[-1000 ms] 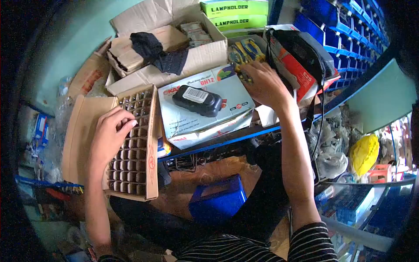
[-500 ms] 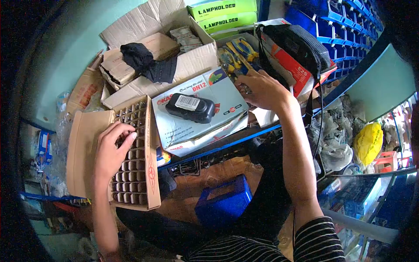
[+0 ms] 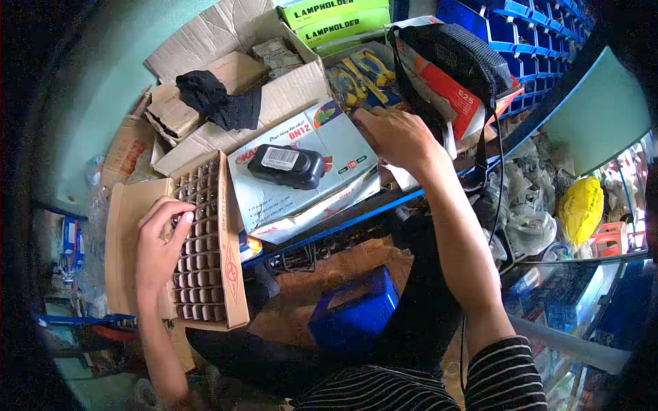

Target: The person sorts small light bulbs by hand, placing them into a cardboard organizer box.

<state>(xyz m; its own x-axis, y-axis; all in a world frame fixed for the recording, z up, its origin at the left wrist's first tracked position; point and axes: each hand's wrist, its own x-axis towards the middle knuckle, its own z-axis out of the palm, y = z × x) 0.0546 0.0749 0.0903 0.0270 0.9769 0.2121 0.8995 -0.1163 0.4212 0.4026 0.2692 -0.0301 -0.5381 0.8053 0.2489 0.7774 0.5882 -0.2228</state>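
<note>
My left hand (image 3: 163,236) is over a brown carton with a cardboard grid (image 3: 203,253), its thumb and index finger pinched together. What the pinch holds, if anything, is too small to make out. Beyond the light-blue DN12 box (image 3: 305,195), my right hand (image 3: 397,140) reaches down with bent fingers, the tips hidden from me. Just past it lie yellow-and-blue packaged items (image 3: 360,79) in an open box. A black plastic object with a barcode label (image 3: 284,164) rests on top of the DN12 box.
An open carton (image 3: 291,96) with a black cloth (image 3: 212,99) stands behind. Green lampholder boxes (image 3: 336,31) and a black mesh bag (image 3: 452,55) are at the back. Below the blue shelf edge sits a blue bin (image 3: 353,312). Plastic bags (image 3: 531,229) lie at right.
The camera view has shifted slightly, moving the boxes left in view. My left hand has drawn back a little toward the carton's flap; my right hand's fingertips have sunk out of sight.
</note>
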